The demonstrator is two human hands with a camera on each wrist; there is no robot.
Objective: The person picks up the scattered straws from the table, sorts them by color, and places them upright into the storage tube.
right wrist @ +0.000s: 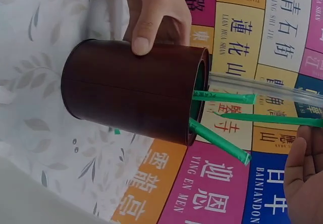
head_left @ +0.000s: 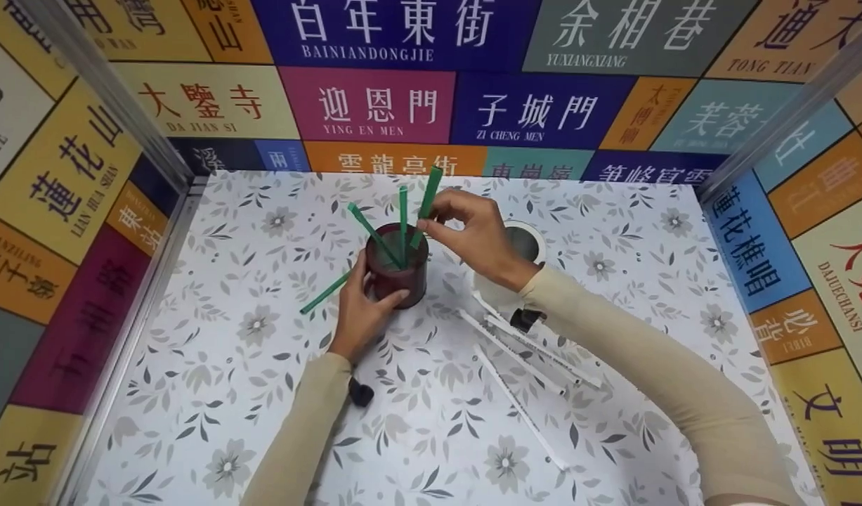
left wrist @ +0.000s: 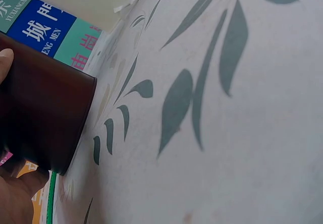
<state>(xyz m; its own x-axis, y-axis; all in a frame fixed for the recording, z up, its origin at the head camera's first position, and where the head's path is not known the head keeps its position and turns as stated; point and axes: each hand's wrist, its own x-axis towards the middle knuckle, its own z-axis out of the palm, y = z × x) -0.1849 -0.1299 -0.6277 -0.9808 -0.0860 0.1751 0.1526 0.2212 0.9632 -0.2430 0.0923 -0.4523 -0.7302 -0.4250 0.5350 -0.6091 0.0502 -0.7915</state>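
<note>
My left hand [head_left: 367, 306] grips a dark red-brown cylindrical cup [head_left: 397, 284] by its side, with the thumb across the front. Two green wrapped straws [right wrist: 222, 142] lean inside the cup and stick out past its rim. Between thumb and fingers, my right hand [head_left: 473, 228] pinches another green wrapped straw [head_left: 431, 193] over the cup's right side. Its lower end is at the mouth in the head view, while the right wrist view shows its tip just beyond the rim. One more green wrapped straw [head_left: 324, 292] lies on the table, left of the cup.
A whitish cup [head_left: 497, 289] stands behind the right wrist, partly hidden by it. Several thin white wrapped straws [head_left: 518, 407] lie on the table in front of that cup. The tabletop [head_left: 192, 337] has a floral cover, and sign-printed panels [head_left: 374, 105] wall it in.
</note>
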